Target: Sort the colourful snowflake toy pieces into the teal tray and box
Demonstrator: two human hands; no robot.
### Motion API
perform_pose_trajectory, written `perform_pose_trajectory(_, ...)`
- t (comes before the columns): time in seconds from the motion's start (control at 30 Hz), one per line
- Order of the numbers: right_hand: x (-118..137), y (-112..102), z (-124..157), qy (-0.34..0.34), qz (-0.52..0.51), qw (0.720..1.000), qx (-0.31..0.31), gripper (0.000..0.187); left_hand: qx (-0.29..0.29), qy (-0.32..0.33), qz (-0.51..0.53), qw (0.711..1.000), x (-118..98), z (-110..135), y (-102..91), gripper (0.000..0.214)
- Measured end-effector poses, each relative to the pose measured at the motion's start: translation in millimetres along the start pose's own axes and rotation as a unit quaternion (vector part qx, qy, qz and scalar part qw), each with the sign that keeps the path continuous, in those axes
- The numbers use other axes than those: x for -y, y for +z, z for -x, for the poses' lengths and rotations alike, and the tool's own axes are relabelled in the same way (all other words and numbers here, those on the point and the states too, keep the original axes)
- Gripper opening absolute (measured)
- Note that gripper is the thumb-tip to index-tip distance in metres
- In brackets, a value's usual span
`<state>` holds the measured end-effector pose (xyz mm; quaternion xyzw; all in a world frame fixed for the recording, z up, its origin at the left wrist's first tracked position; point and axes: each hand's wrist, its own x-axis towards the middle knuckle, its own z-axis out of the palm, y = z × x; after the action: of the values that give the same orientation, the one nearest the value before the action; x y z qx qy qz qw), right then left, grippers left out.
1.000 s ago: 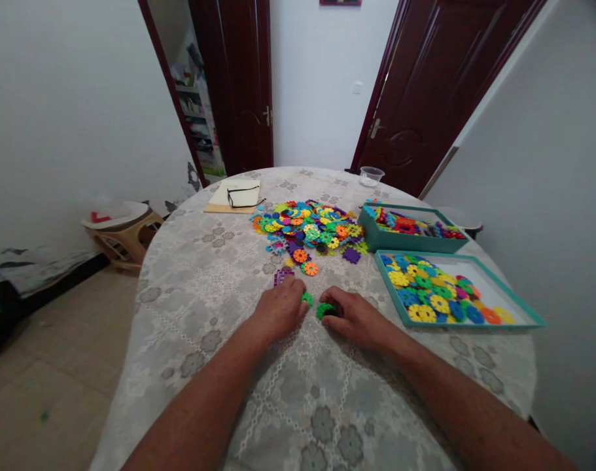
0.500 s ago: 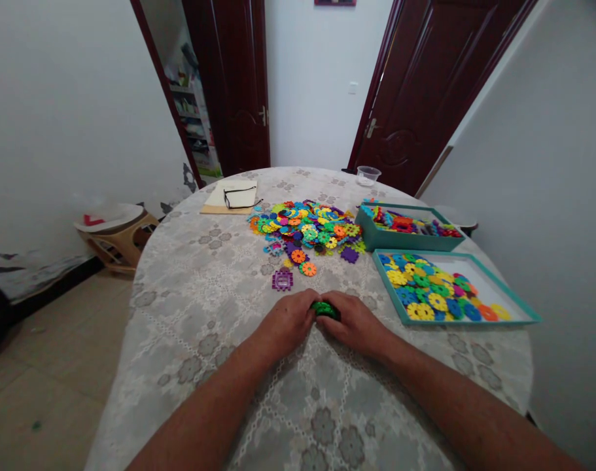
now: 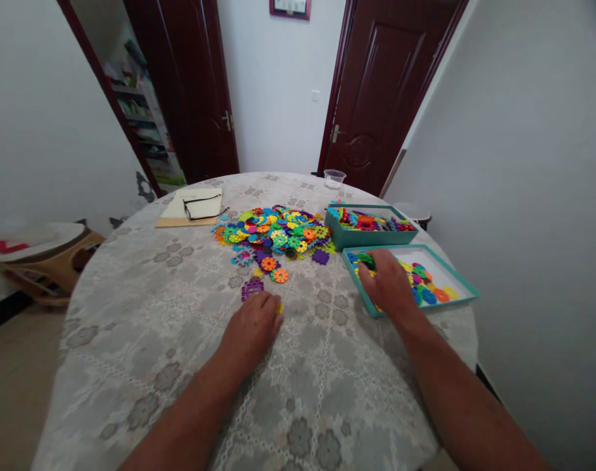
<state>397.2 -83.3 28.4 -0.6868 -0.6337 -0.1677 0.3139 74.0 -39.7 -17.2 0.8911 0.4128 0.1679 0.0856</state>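
My left hand (image 3: 252, 324) rests low over the tablecloth, its fingers closed on a yellow notched plastic disc (image 3: 280, 308) of which only an edge shows. A purple square frame piece (image 3: 252, 288) lies just beyond those fingers. Over the near-left part of the shallow teal tray (image 3: 462, 301), my right hand (image 3: 388, 280) is curled around green notched discs (image 3: 366, 260). Blue, yellow and orange discs (image 3: 441, 295) lie in the tray, partly hidden by that hand.
A heap of colourful discs (image 3: 278, 229) spreads over the middle of the round table (image 3: 180, 327). Behind the tray stands a deeper teal box (image 3: 376, 239) full of pieces. Eyeglasses (image 3: 204, 216) lie on paper at the back left; a clear bowl (image 3: 333, 178) sits at the far edge.
My hands, together on the green discs before, have parted. The right one has carried the green discs right to the tray; the left now has a yellow disc. The view has turned right.
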Motion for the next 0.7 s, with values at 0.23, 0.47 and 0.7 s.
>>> perform_pose_trajectory(0.23, -50, 1, -5, 0.037, 0.072, 0.992, -0.096, 0.026, 0.052, -0.043, -0.017, 0.998, -4, -1, -0.3, 0.024)
perform_pose_trajectory(0.47, 49, 18, 21, -0.121, -0.132, 0.983, 0.043, 0.027, 0.064, -0.074, 0.015, 0.995, -6, -2, -3.6, 0.031)
perform_pose_trajectory(0.7, 102, 40, 50, -0.228, -0.184, 0.931, 0.216, 0.033, 0.064, -0.093, 0.029, 0.993, -6, -3, -6.9, 0.016)
